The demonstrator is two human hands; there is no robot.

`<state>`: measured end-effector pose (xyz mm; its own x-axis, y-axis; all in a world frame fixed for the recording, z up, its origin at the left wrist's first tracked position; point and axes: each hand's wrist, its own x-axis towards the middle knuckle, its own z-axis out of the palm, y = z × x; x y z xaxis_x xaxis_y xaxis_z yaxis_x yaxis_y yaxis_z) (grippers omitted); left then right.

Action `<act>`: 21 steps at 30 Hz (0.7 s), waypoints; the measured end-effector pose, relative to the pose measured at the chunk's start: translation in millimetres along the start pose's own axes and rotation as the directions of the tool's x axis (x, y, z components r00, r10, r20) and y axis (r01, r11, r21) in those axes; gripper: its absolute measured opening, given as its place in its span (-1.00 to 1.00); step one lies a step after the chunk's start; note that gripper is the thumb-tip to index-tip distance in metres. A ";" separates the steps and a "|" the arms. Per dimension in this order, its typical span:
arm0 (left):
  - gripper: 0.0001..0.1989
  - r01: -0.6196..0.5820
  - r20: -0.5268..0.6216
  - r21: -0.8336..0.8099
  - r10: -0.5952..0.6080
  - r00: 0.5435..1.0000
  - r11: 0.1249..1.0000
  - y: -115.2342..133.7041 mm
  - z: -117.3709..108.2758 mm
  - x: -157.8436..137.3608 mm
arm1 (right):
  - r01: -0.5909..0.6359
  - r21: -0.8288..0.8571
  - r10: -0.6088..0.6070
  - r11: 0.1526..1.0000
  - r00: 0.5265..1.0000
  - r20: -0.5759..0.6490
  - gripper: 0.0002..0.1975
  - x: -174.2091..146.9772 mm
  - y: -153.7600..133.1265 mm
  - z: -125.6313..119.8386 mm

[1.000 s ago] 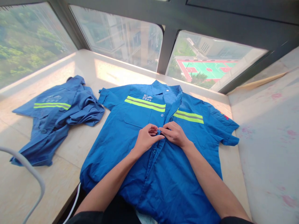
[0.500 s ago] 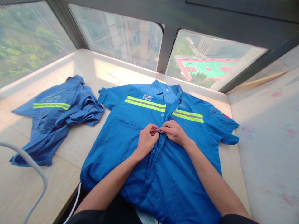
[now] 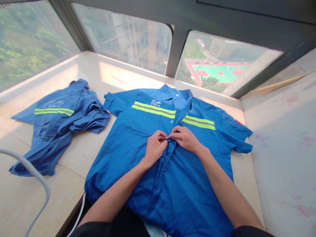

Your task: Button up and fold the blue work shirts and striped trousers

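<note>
A blue short-sleeved work shirt (image 3: 123, 158) with yellow-green reflective stripes lies face up before me, collar toward the windows. My left hand (image 3: 156, 144) pinches the front placket at mid-chest. Opposite it, the fingertips of my right hand (image 3: 184, 138) pinch the placket's other side, almost touching the left ones. A small dark button (image 3: 169, 139) shows between the fingertips. Above the hands is another button (image 3: 171, 121), and below them a further button (image 3: 163, 160). The collar and upper front lie apart.
Left of the shirt, a second blue work shirt (image 3: 53, 121) lies crumpled on the pale stone sill (image 3: 71, 194). A grey-white curved tube (image 3: 40, 177) and a white cable (image 3: 79, 214) are at the lower left. Windows stand behind; a flowered wall (image 3: 283, 158) is at right.
My right hand's fingers have shifted slightly, and more of the button now shows between the fingertips. The left hand and both shirts stay nearly where they were.
</note>
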<state>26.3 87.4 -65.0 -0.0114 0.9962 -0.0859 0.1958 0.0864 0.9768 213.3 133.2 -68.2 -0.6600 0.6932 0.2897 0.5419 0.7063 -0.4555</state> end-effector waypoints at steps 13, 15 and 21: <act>-0.78 0.061 0.017 -0.016 -0.060 0.998 0.998 5.0 -2.4 2.4 | -0.211 0.017 0.211 0.977 0.970 -0.121 -0.93 0.6 -11.8 -5.0; -0.76 0.069 0.017 -0.030 -0.068 0.998 0.997 5.3 -2.7 2.7 | -0.203 0.023 0.204 0.979 0.979 -0.029 -0.90 0.0 -14.4 -10.5; -0.72 0.121 0.031 -0.074 -0.119 0.992 0.990 6.7 -5.0 3.7 | -0.502 0.269 0.445 0.822 0.861 0.246 -0.79 4.9 -30.0 -18.2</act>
<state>22.7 91.8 -57.7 -0.0041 0.9783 -0.2073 0.1203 0.2062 0.9711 203.3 117.9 -37.8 -0.4548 0.8760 -0.1607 0.6366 0.1936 -0.7465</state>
